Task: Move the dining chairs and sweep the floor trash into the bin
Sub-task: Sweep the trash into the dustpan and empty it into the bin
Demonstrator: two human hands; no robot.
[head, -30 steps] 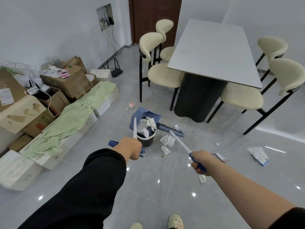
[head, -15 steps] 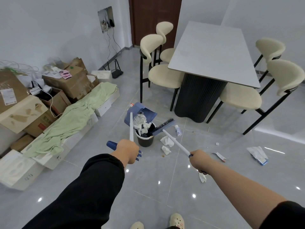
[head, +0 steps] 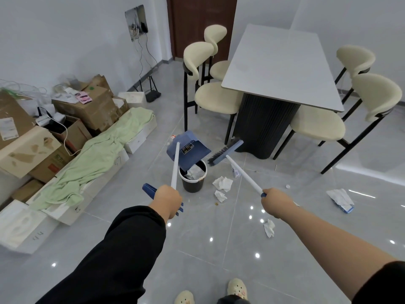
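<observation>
Glossy grey tile floor (head: 197, 249) underfoot. Left hand (head: 167, 199) grasps the dustpan (head: 190, 150) pole; right hand (head: 277, 200) grasps the broom (head: 223, 151) pole. Dustpan is tilted over the black bin (head: 192, 183), paper inside. Crumpled tissues (head: 222, 183) lie just beside the bin. Beyond stand a grey table (head: 280, 62) and four cream chairs (head: 215, 96); cardboard boxes (head: 92, 106) line the left wall.

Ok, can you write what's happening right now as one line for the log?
left hand: grips dustpan handle, pan tipped over bin | right hand: grips broom handle | crumpled tissues: on floor beside bin
</observation>
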